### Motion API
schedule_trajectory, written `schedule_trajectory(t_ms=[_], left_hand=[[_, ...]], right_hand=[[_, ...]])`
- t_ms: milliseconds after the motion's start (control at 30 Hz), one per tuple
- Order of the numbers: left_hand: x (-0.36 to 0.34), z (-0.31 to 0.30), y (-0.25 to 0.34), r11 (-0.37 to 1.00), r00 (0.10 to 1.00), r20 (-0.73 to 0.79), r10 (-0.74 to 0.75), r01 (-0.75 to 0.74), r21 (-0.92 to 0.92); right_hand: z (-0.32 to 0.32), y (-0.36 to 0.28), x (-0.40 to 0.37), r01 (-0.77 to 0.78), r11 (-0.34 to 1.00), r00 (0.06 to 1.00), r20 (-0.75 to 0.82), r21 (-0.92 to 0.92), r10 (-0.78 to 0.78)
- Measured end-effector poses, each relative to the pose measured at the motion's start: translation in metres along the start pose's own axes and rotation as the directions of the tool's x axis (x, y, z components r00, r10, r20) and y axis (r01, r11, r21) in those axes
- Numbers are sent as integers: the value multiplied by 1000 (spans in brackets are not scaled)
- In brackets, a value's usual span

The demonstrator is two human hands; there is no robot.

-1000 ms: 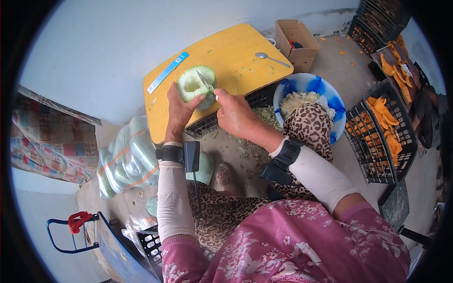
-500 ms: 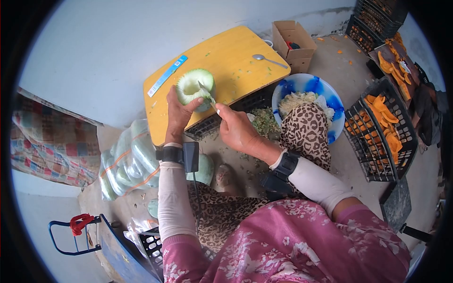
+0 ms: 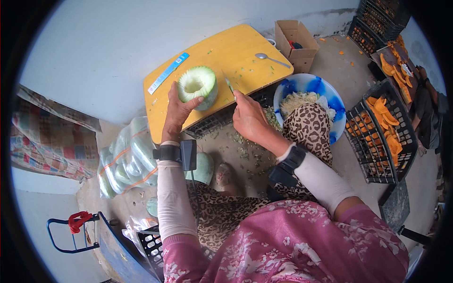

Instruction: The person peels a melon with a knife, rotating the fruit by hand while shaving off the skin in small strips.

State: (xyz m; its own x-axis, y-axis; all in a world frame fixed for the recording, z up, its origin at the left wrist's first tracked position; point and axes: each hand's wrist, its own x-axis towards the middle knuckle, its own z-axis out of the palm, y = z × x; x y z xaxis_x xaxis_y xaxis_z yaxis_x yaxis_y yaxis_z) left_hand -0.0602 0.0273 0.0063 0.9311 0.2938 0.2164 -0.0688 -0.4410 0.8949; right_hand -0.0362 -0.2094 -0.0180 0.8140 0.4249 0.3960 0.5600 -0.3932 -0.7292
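A hollowed winter melon half [image 3: 206, 89] with a pale cut rim and green skin stands on the near edge of the yellow table [image 3: 226, 52]. My left hand [image 3: 181, 108] grips its left side, thumb across the front. A small knife [image 3: 228, 84] is held in my right hand [image 3: 250, 115], its blade pointing up and away, apart from the melon on the right. Toward the back of the table lie a blue-and-white strip [image 3: 168, 73] and a metal spoon [image 3: 272, 60].
A blue-and-white basin [image 3: 337, 94] of pale shreds stands by my right knee. Black crates hold orange pumpkin pieces [image 3: 384, 120] at right; a cardboard box [image 3: 296, 45] is behind. Bagged melons [image 3: 127, 155] lie at left, and a person's arm [image 3: 427, 89] shows far right.
My right hand and the knife have moved right, away from the melon's rim. The melon has tipped slightly more upright, with my left hand still on it.
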Motion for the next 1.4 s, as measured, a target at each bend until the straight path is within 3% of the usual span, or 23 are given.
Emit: schedule_trajectory(t_ms=[133,200,267,367,467,567,700,900,1000,1100,1300,1400], left_hand=[[4,2,-5,999,999,-7,38,-38,-25],[2,3,5,995,998,52,46,-41,-94],[7,6,-8,995,997,-10,77,-78,-68],[5,7,-1,993,996,-19,90,-91,-72],[2,7,5,993,996,-8,90,-90,-70],[3,6,0,994,996,-9,85,-85,-69],[1,6,1,979,1000,-24,4,-8,-206],[1,3,-16,998,992,-124,-31,23,-64],[5,2,-7,997,999,39,15,-12,-76],[5,6,-12,998,996,-68,52,-55,-42],[2,7,-1,991,1000,-7,30,-31,-132],[3,2,-2,999,998,51,-19,21,-33]], right_hand=[[14,-12,14,-135,975,984,96,-178,153],[14,-17,13,-65,982,971,218,-175,103],[13,-28,5,-53,983,937,330,-177,110],[-31,-43,-19,36,993,768,640,-108,42],[-62,-49,-34,55,977,764,639,-207,93],[-65,-42,-39,137,990,956,259,12,-136],[-66,-48,-28,115,985,965,220,130,-142],[-60,-46,-25,227,963,968,80,144,-239],[-44,-39,-16,270,953,960,35,136,-277],[-33,-35,-13,252,961,965,47,113,-258],[-30,-32,-14,238,968,969,46,84,-242],[-26,-32,-14,229,970,972,36,76,-232]])
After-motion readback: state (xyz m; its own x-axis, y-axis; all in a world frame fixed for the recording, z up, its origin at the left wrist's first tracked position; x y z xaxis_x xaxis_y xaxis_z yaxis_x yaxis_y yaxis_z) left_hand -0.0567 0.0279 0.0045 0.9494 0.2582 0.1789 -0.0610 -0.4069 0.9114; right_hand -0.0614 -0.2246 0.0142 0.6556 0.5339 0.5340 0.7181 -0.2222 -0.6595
